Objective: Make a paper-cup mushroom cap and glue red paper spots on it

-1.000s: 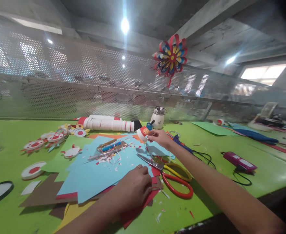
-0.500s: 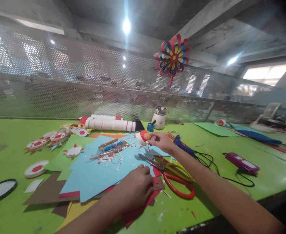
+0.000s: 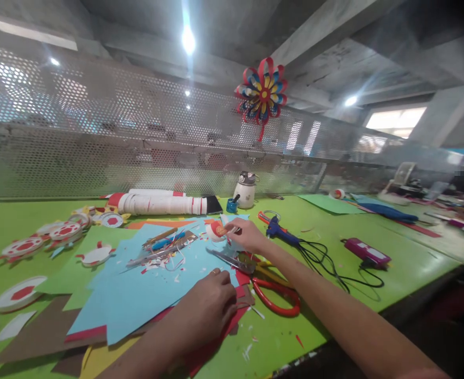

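My right hand (image 3: 244, 234) pinches a small red-and-white round paper piece (image 3: 217, 230) with a gold emblem, just above the stacked sheets. Curled on the near edge of the blue paper (image 3: 137, 305) lies my left hand (image 3: 216, 297), its fingertips turned under; what they hold, if anything, is hidden. Large scissors with red and yellow handles (image 3: 279, 300) lie between my hands, blades toward the paper. A blue pen (image 3: 168, 240), a craft knife (image 3: 156, 256) and small paper scraps rest on the blue sheet.
White paper discs with red shapes (image 3: 21, 293) lie at left. A long white paper tube (image 3: 163, 204), a blue jar (image 3: 232, 205) and a bottle (image 3: 245, 190) stand behind. A blue glue gun (image 3: 281, 231) and a purple power bank (image 3: 366, 252) lie right.
The view has turned right, so the table and things appear shifted left. My right hand still holds the round paper piece, now tilted slightly differently; my left hand stays curled.
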The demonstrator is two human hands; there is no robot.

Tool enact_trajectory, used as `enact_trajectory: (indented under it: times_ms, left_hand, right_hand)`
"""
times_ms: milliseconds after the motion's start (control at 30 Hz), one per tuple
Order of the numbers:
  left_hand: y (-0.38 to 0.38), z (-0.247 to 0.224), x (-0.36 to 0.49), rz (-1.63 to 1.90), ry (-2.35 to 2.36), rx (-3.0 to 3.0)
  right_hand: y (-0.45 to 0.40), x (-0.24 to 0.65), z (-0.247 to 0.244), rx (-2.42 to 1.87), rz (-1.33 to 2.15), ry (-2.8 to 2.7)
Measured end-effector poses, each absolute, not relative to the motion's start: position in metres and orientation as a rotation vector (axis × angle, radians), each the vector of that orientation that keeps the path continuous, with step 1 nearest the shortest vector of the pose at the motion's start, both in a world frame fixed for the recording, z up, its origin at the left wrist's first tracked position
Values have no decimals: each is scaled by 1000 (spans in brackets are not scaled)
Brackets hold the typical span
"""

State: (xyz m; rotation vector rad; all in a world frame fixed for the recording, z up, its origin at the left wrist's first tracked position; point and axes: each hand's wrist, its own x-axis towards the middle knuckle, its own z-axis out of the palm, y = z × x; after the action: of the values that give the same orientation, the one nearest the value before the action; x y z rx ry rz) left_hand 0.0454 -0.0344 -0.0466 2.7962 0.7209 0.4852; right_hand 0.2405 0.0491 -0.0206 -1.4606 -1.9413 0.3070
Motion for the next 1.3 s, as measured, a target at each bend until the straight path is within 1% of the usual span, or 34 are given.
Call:
enact_trajectory:
  times_ms: [167,333,600,967,1133,1233,1300]
  left_hand:
    - [-35,-46,45,477,719,2771]
    - [-36,-44,44,495,688,2773]
    - [-36,-42,44,472,704,2800]
    - [-39,-39,45,444,589,2982]
    - [-30,-40,42,386,695,2921]
    - [-19,-38,36,370,980,2912]
    - [-12,-36,32,380,1082,2891]
  right_hand:
    - [75,278,4,-1693,167,-1890]
    - [97,307,18,-1859,143,-1884]
    - [111,309,11,-2037,133,-1948]
    - [127,295,29,-2115,-22,-1926]
    - [128,270,34,-2087,-58,-1992]
    - [124,255,32,-2068,-5,-2087]
    - [118,248,29,-2055,69,-2181]
